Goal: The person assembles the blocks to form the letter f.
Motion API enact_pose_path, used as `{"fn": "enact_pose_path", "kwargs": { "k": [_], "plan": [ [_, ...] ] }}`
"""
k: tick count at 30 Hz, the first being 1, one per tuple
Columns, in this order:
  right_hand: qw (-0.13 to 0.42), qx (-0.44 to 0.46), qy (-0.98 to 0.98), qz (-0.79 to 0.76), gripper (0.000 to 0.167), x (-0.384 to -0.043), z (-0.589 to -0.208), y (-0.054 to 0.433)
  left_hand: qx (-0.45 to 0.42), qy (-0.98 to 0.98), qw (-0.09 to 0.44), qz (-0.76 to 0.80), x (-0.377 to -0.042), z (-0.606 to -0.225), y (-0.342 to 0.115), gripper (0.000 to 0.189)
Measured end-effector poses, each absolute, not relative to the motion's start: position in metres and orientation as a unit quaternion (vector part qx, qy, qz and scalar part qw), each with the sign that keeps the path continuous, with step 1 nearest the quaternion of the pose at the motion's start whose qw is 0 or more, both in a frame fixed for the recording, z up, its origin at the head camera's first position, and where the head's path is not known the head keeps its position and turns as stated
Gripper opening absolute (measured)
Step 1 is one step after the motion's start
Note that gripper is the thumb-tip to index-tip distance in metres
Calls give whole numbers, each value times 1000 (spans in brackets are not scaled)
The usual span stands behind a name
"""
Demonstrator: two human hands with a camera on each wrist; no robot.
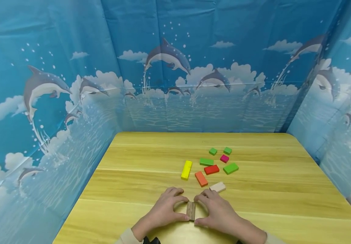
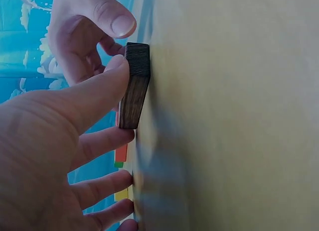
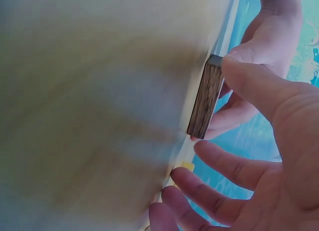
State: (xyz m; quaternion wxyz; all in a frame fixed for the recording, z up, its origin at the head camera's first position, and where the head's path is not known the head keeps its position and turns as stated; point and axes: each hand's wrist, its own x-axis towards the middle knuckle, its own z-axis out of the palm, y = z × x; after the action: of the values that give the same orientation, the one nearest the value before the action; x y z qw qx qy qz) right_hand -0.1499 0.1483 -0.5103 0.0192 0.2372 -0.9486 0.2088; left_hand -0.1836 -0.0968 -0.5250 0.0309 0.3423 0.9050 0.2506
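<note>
A dark brown wooden block [image 1: 191,211] stands on its long narrow side near the table's front, its length pointing away from me. My left hand [image 1: 165,209] pinches it lengthwise, thumb on the near end [image 2: 137,61] and index fingertip at the far end. Close by on the other side is my right hand [image 1: 219,211], thumb and fingers bent around the block with a small gap; in the left wrist view its thumb [image 2: 122,24] is apart from the wood. The right wrist view shows the block's broad grainy face [image 3: 205,99] between the hands.
Beyond the right hand lies a pale block [image 1: 218,187]. Farther back are an orange block [image 1: 201,179], a yellow block [image 1: 186,170], a red block [image 1: 211,169], several green blocks [image 1: 231,168] and a small magenta block [image 1: 224,158]. Dolphin-print sheeting [image 1: 175,112] surrounds the wooden table [image 1: 126,189].
</note>
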Motion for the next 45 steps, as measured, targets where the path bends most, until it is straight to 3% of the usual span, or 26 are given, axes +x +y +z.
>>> {"fn": "enact_pose_path", "kwargs": {
  "k": [15,45],
  "plan": [
    [36,249,-950,182,58,-153,-509,141,332,911,15,244,-184,-528,-94,58],
    [57,240,-957,152,64,-173,-512,142,324,920,7,221,-204,-526,-86,59]
  ]
}}
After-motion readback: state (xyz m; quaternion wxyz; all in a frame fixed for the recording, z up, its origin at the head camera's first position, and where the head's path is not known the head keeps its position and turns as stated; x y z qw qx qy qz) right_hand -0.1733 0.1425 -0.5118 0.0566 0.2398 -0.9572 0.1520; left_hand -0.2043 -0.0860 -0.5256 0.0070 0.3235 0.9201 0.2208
